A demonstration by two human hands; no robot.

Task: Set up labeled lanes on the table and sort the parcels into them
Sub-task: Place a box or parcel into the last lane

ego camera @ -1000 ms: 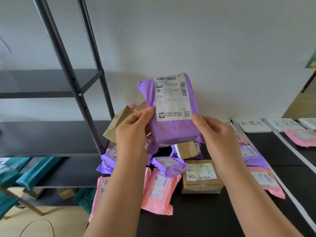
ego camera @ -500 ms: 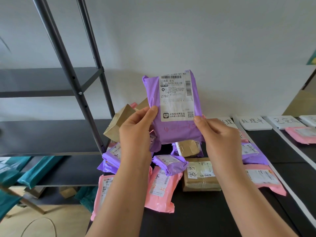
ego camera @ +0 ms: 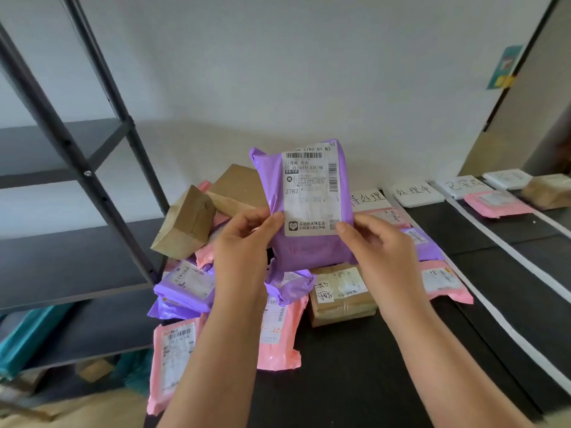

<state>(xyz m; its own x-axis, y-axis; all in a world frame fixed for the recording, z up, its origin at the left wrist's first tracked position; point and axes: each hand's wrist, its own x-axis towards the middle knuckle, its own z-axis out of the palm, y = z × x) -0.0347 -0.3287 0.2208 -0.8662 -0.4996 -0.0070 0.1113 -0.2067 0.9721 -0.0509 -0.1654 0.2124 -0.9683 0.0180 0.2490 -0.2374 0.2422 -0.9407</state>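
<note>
Parcels (ego camera: 340, 296) heaped on black table (ego camera: 355, 366)

The held parcel (ego camera: 309, 251) is purple, and its white label (ego camera: 312, 199) carries black barcode stripes. Left of it are brown paper packets (ego camera: 185, 223). Below it are pink mailers (ego camera: 279, 341) and a brown box (ego camera: 340, 307). Right of it, white tape lines (ego camera: 519, 338) cross the black table (ego camera: 370, 381).
</note>
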